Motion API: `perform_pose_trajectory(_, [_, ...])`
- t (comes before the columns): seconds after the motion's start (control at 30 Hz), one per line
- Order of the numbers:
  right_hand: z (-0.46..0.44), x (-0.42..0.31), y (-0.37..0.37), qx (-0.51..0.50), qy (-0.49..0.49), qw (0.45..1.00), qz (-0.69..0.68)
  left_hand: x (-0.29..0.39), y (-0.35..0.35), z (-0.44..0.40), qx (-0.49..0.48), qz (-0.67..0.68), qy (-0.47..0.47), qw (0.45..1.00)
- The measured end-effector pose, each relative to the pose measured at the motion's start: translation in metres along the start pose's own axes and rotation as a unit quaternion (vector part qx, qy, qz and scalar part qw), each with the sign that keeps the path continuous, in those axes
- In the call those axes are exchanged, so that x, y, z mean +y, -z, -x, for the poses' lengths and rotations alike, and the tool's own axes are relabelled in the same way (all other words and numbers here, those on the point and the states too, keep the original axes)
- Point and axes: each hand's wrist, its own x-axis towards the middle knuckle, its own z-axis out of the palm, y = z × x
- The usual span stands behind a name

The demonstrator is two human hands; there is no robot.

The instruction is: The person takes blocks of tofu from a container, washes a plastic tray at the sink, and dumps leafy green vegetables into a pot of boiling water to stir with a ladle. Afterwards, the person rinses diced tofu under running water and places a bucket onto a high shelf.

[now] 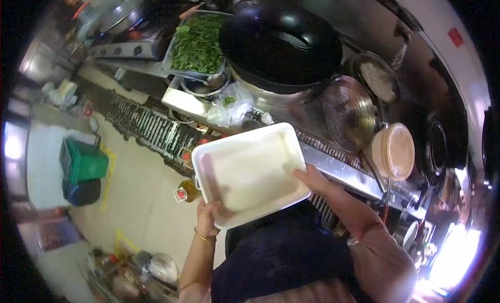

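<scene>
A white rectangular tray (250,172) is held between my hands in front of my dark apron, its inside facing up. My left hand (208,217) grips its lower left corner, thumb over the rim. On the right side, my right hand (312,179) holds the rim, with the thumb on the inner edge and the other fingers hidden beneath. Faint brownish marks show inside the tray. Beyond it, a clear plastic bag (233,106) with some greens lies on the counter's edge.
A large black wok (281,45) stands on the stove, beside a container of leafy greens (197,43). A perforated strainer (348,114) and a lidded tub (397,151) sit at right. On the floor side are an oil bottle (188,191) and a green bin (87,161).
</scene>
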Motion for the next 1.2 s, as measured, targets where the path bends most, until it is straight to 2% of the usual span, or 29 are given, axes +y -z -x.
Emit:
perform_pose_trajectory(0.03, [0.003, 0.01, -0.002, 0.011, 0.007, 1.0, -0.001, -0.003, 0.011, -0.008, -0.003, -0.004, 0.009, 1.0])
perform_pose_trajectory(0.1, [0.009, 0.03, 0.003, 0.043, 0.024, 0.999, -0.005, 0.019, -0.024, -0.02, -0.018, -0.014, 0.029, 0.999])
perform_pose_trajectory(0.17, [0.011, 0.038, 0.007, 0.118, -0.007, 0.993, -0.016, 0.026, -0.037, -0.036, -0.046, -0.026, 0.047, 0.997])
perform_pose_trajectory(0.23, [0.021, 0.023, 0.008, 0.164, -0.018, 0.985, -0.045, 0.026, -0.042, -0.047, -0.085, -0.02, 0.067, 0.994])
perform_pose_trajectory(0.3, [0.047, -0.011, 0.007, 0.181, -0.006, 0.98, -0.087, 0.025, -0.039, -0.052, -0.08, -0.039, 0.083, 0.993])
perform_pose_trajectory(0.37, [0.05, 0.001, 0.02, 0.154, 0.015, 0.982, -0.113, 0.021, -0.042, -0.049, -0.065, -0.046, 0.091, 0.993])
perform_pose_trajectory(0.5, [0.067, 0.006, 0.047, 0.14, 0.096, 0.965, -0.198, 0.005, -0.042, -0.041, -0.116, -0.161, 0.065, 0.978])
perform_pose_trajectory(0.53, [0.072, 0.005, 0.058, 0.134, 0.095, 0.973, -0.161, 0.0, -0.049, -0.037, -0.117, -0.189, 0.03, 0.974])
perform_pose_trajectory(0.6, [0.092, -0.008, 0.073, 0.155, 0.152, 0.931, -0.295, -0.012, -0.074, -0.025, -0.118, -0.237, -0.045, 0.963])
perform_pose_trajectory(0.7, [0.128, -0.024, 0.1, 0.131, 0.203, 0.879, -0.41, -0.017, -0.106, -0.031, -0.196, -0.217, -0.014, 0.956])
perform_pose_trajectory(0.73, [0.137, -0.028, 0.11, 0.113, 0.217, 0.867, -0.435, -0.019, -0.121, -0.032, -0.194, -0.2, 0.004, 0.96])
perform_pose_trajectory(0.83, [0.156, -0.025, 0.124, 0.126, 0.284, 0.84, -0.445, -0.032, -0.182, -0.036, -0.207, -0.154, 0.043, 0.965])
perform_pose_trajectory(0.87, [0.163, -0.019, 0.131, 0.009, 0.324, 0.839, -0.438, -0.044, -0.201, -0.038, -0.225, -0.138, 0.046, 0.963])
perform_pose_trajectory(0.9, [0.167, -0.014, 0.129, 0.0, 0.321, 0.836, -0.446, -0.057, -0.222, -0.04, -0.243, -0.121, 0.047, 0.961])
perform_pose_trajectory(0.97, [0.189, -0.026, 0.113, 0.101, 0.318, 0.876, -0.347, -0.09, -0.274, -0.03, -0.247, -0.145, 0.011, 0.958])
perform_pose_trajectory(1.0, [0.184, -0.012, 0.108, 0.198, 0.299, 0.881, -0.308, -0.108, -0.291, -0.029, -0.255, -0.166, 0.009, 0.953])
perform_pose_trajectory(1.03, [0.184, -0.006, 0.12, 0.232, 0.249, 0.897, -0.281, -0.123, -0.294, -0.038, -0.321, -0.222, -0.017, 0.921])
perform_pose_trajectory(1.1, [0.203, -0.007, 0.147, 0.24, 0.236, 0.893, -0.299, -0.135, -0.342, -0.01, -0.29, -0.191, -0.019, 0.938])
perform_pose_trajectory(1.2, [0.219, 0.003, 0.17, 0.268, 0.292, 0.886, -0.241, -0.151, -0.354, -0.015, -0.328, -0.195, 0.021, 0.924])
